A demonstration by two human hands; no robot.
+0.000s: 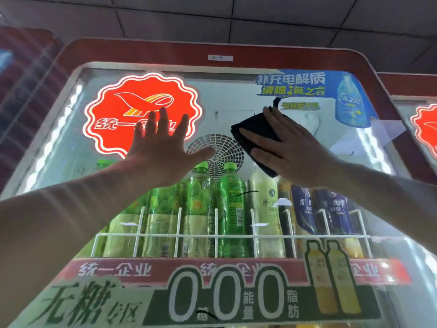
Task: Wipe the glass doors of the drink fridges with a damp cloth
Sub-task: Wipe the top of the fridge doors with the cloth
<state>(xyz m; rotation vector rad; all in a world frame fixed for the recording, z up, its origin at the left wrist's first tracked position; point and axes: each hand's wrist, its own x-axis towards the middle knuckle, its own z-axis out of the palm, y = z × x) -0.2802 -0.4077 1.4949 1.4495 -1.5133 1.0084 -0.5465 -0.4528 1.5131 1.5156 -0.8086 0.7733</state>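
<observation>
Overhead, grey ceiling panels; below them a red-framed drink fridge (pixel 151 52), seen from the head camera looking up along its glass door (pixel 220 107). Left hand (pixel 163 147) spread flat, fingers apart, braced on the glass over the red scalloped logo sticker (pixel 113 110), holding nothing. Right hand (pixel 290 147) pressed flat on a dark cloth (pixel 254 131), pinning it to the upper glass just below the blue advert sticker (pixel 293 85), beside the white fan grille (pixel 222 150) inside. Green bottles (pixel 230 202) shelved behind the pane. Wiping of the top section seemingly under way. Next, probably: sweeping downward with steady pressure, working around the sticker edges, then on to the lower pane.
</observation>
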